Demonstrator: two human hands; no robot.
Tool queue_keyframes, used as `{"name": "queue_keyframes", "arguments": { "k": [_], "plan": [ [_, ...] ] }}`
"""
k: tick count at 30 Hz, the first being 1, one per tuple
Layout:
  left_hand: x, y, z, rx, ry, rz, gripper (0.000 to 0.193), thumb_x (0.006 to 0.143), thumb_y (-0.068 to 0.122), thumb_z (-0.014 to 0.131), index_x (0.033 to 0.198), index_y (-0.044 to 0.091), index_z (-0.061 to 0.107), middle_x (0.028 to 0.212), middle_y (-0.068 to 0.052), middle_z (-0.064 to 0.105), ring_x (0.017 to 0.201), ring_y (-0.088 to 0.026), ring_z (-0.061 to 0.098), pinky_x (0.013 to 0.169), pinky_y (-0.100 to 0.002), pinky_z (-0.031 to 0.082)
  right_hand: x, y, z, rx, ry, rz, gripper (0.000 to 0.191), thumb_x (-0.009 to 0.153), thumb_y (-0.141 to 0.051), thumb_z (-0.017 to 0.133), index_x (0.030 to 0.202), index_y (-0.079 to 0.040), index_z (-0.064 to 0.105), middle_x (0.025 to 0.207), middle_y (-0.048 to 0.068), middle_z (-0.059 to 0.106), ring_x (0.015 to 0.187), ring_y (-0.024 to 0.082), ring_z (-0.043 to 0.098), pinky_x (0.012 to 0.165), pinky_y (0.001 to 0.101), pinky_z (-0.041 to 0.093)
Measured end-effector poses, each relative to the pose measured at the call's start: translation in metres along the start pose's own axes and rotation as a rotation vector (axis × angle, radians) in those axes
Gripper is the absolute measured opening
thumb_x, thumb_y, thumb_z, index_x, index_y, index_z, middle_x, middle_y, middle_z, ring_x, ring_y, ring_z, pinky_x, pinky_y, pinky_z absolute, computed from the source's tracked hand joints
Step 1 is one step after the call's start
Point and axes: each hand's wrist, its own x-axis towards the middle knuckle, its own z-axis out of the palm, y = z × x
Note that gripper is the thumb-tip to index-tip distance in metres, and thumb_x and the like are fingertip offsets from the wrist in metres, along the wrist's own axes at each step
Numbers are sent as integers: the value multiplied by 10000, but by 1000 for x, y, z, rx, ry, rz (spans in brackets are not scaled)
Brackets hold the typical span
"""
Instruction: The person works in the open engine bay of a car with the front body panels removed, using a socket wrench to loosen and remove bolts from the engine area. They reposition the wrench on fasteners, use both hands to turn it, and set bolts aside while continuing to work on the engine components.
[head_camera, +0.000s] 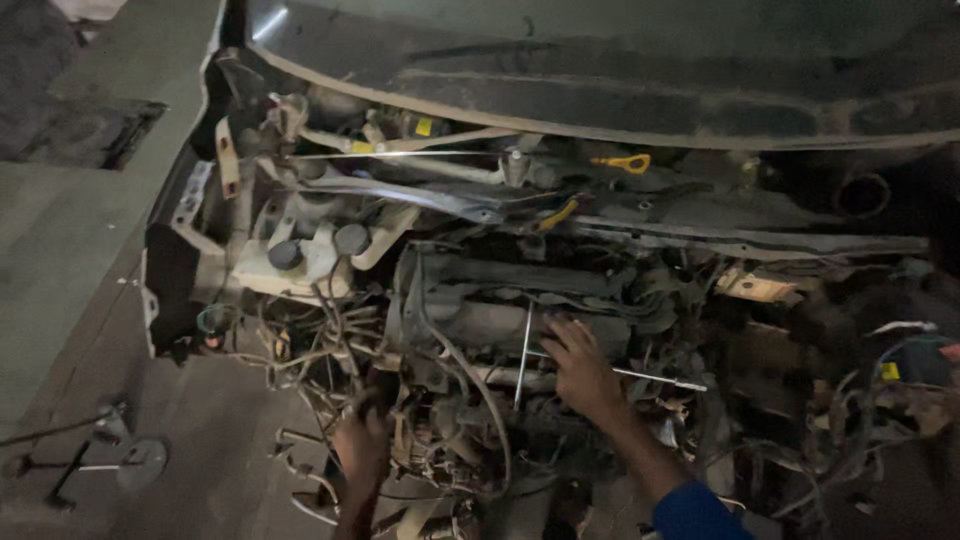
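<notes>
Grey, dusty metal fills the open engine bay (520, 330), hood (600, 70) raised above it. Lighting is poor; fine detail is lost.

Right hand (582, 372): fingers spread, resting on the top of the engine beside a long thin metal rod (523, 355) standing nearly upright. A second thin rod (655, 378) lies almost level, running out to the right from under this hand. Whether the hand grips either rod cannot be told (palm hides the contact).

Left hand (360, 445): low among a tangle of loose wires (320, 330), fingers curled; what it pinches, if anything, cannot be told.

Elsewhere: pale fluid tank (290, 262) with two dark caps at the left, yellow ring handle (625, 161) near the hood edge.

Risks, as judged:
- Upright rod looks unsupported; a nudge from the right hand could tip it down into the gaps of the engine.
- Loose wires round the left hand could snag on fingers or be pulled off their plugs if the hand is drawn back quickly.
- Dim light makes sharp bracket edges hard to see, so a scraped knuckle is likely.
</notes>
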Motion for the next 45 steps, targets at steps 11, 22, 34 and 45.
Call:
{"name": "queue_keyframes", "arguments": {
  "k": [11, 22, 34, 45],
  "plan": [
    [3, -44, 40, 55, 64, -26, 414, 908, 285, 636, 1177, -28, 669, 1107, -320, 712, 1084, -504, 663, 925, -556, 521, -6, -9, -5, 6, 119, -77, 496, 725, 66, 577, 1209, 5, 669, 1537, 186, 459, 1453, 366, 398, 1229, 533, 275],
    [-26, -49, 4, 94, 58, -42, 412, 951, 331, 676, 1015, -72, 623, 865, -277, 712, 852, -480, 709, 743, -557, 539, -10, -4, 6, -25, 106, -105, 532, 718, 103, 561, 1233, 21, 665, 1561, 204, 434, 1472, 384, 363, 1226, 531, 260],
    [-28, -5, -116, -948, -59, -118, 327, 1001, 187, 629, 1221, -49, 681, 716, -25, 637, 506, -90, 523, 429, -264, 414, -26, -49, -20, 194, 359, -50, 642, 775, 70, 512, 1407, -21, 573, 1551, 204, 493, 1500, 396, 380, 1264, 532, 285],
    [-46, 106, -117, -1360, -229, -158, 412, 935, 32, 537, 1339, -45, 517, 1185, -128, 698, 1014, -206, 701, 837, -322, 595, -62, -214, -12, 1051, -141, 21, 596, 799, -25, 527, 1392, -37, 576, 1413, 169, 616, 1372, 334, 562, 1174, 452, 410]
  ]
}}
